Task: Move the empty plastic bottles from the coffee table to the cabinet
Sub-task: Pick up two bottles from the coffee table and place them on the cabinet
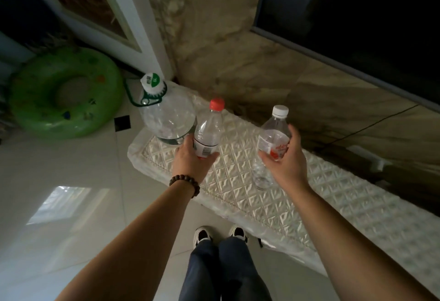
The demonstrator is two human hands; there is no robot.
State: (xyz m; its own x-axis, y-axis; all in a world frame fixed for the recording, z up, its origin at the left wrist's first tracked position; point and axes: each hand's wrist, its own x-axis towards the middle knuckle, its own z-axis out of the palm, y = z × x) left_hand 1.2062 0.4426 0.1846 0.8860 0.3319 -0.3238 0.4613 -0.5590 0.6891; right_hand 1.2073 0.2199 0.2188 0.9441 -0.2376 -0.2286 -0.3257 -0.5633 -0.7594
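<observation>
While both hands gripped bottles | left hand (194, 155) fingers round red-cap (207, 134) | right hand (284, 155) round white-cap (273, 138) | best lowered upright beside jug (166, 115)

A glossy pale tiled floor (78, 205) carried a bright reflection of a window, with one small dark inset tile (122, 123). A green inflatable swim ring (64, 93) lay near a white door frame (133, 22). The brown marbled wall (226, 46) held a dark screen (357, 15) at upper right.

L hand (190, 158) grips red-cap bottle (209, 131), R hand (285, 155) white-cap bottle (273, 138) — both over cabinet (238, 181)
</observation>
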